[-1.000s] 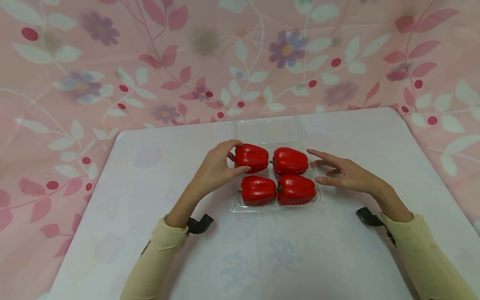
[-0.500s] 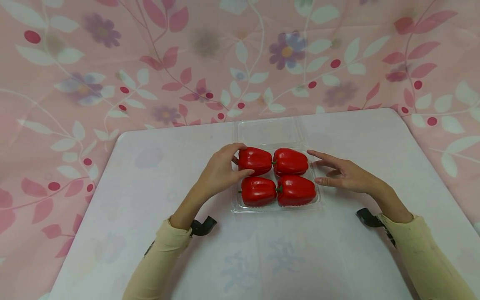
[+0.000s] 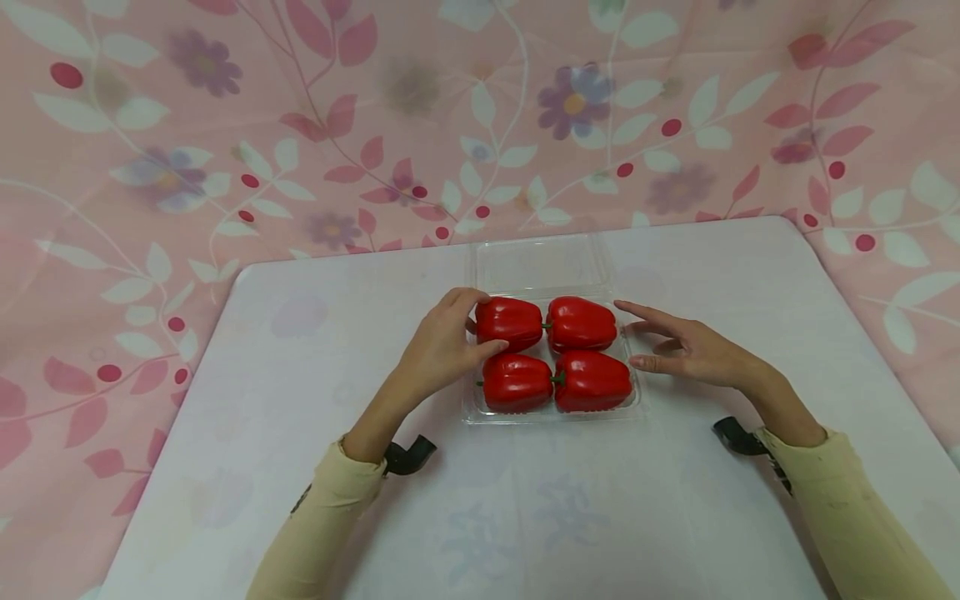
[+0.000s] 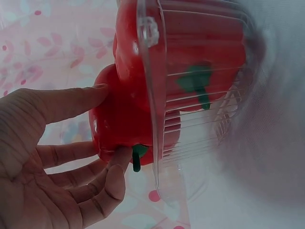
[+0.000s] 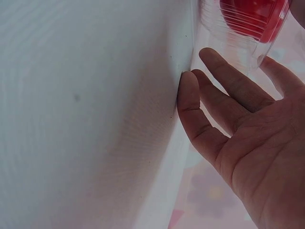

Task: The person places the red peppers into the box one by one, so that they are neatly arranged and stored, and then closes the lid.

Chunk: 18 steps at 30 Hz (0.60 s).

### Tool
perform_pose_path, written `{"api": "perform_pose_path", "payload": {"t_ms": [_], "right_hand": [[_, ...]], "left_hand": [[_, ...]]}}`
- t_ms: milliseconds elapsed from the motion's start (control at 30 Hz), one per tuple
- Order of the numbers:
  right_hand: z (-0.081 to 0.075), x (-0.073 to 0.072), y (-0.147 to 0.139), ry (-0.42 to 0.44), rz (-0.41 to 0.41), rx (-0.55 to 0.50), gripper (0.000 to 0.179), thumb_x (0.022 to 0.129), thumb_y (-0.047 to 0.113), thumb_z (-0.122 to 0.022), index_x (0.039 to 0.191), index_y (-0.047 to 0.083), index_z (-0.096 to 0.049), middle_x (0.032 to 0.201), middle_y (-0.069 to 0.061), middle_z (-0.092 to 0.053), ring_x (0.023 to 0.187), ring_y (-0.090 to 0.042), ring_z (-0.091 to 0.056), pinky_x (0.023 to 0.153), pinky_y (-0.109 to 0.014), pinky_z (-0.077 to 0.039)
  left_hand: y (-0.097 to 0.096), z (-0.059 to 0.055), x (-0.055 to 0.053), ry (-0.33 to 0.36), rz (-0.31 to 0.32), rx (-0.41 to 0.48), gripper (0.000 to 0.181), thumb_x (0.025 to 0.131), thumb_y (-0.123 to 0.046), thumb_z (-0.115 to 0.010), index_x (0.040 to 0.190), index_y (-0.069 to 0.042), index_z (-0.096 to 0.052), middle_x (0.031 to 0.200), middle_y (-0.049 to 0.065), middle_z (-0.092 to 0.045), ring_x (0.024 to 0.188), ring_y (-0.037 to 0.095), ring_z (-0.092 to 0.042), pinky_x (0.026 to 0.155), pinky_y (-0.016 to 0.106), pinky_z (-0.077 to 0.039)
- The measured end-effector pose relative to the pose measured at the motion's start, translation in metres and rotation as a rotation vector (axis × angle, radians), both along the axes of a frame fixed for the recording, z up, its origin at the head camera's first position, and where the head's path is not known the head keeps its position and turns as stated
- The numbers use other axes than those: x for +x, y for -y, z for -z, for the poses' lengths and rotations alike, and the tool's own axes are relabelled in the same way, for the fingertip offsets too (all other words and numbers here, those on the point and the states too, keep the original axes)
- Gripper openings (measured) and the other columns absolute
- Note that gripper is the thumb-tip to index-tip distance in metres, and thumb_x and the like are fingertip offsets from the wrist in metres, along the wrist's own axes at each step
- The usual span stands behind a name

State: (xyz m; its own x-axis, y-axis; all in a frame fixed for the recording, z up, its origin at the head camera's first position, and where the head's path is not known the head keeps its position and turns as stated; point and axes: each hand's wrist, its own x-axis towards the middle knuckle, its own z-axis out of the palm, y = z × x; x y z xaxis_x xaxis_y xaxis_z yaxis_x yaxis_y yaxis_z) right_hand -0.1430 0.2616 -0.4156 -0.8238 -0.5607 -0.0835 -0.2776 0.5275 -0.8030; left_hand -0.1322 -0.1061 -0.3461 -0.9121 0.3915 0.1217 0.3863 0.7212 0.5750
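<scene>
A clear plastic clamshell box [image 3: 558, 419] lies with its lid [image 3: 542, 265] folded back, several red bell peppers inside. My left hand [image 3: 442, 342] holds the far-left bell pepper [image 3: 512, 317], thumb on its near side and fingers around its far side. In the left wrist view that bell pepper [image 4: 119, 119] shows a green stem, and it sits partly above the box rim. The near-left bell pepper [image 3: 516, 383] rests just below my left thumb. My right hand [image 3: 693, 350] is at the box's right side, fingers loosely extended; contact with the rim is hard to tell.
Two more bell peppers, the far-right one [image 3: 582, 323] and the near-right one [image 3: 592, 381], fill the right half of the box. A white table [image 3: 337, 333] bears it all. Behind hangs a pink floral cloth [image 3: 420, 100].
My left hand has moved slightly right and toward me, bringing the far-left bell pepper into line beside the far-right one. My right hand has stayed in place.
</scene>
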Motion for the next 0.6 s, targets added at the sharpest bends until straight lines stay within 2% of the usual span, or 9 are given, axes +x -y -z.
{"api": "perform_pose_path", "payload": {"t_ms": [300,600], "right_hand": [[0.0003,-0.0003,0.0002,-0.001,-0.004,-0.003,0.082,0.088,0.028,-0.073,0.156,0.03,-0.027,0.152,-0.013,-0.04,0.128,-0.035,-0.047,0.094,-0.059,-0.047],[-0.0003,-0.0002,0.0007,0.003,-0.007,-0.004,0.082,0.088,0.028,-0.072,0.156,0.029,-0.027,0.15,-0.013,-0.042,0.128,-0.034,-0.048,0.094,-0.059,-0.047]], "left_hand": [[-0.0023,-0.0007,0.001,0.003,0.005,-0.018,0.054,0.079,-0.02,-0.083,0.123,-0.005,-0.056,0.123,0.011,-0.055,0.093,0.021,-0.059,0.076,0.032,-0.057],[-0.0053,0.0017,0.0006,0.014,0.007,-0.051,0.058,0.081,-0.023,-0.082,0.132,-0.008,-0.058,0.128,0.012,-0.054,0.102,0.024,-0.06,0.081,0.037,-0.057]]}}
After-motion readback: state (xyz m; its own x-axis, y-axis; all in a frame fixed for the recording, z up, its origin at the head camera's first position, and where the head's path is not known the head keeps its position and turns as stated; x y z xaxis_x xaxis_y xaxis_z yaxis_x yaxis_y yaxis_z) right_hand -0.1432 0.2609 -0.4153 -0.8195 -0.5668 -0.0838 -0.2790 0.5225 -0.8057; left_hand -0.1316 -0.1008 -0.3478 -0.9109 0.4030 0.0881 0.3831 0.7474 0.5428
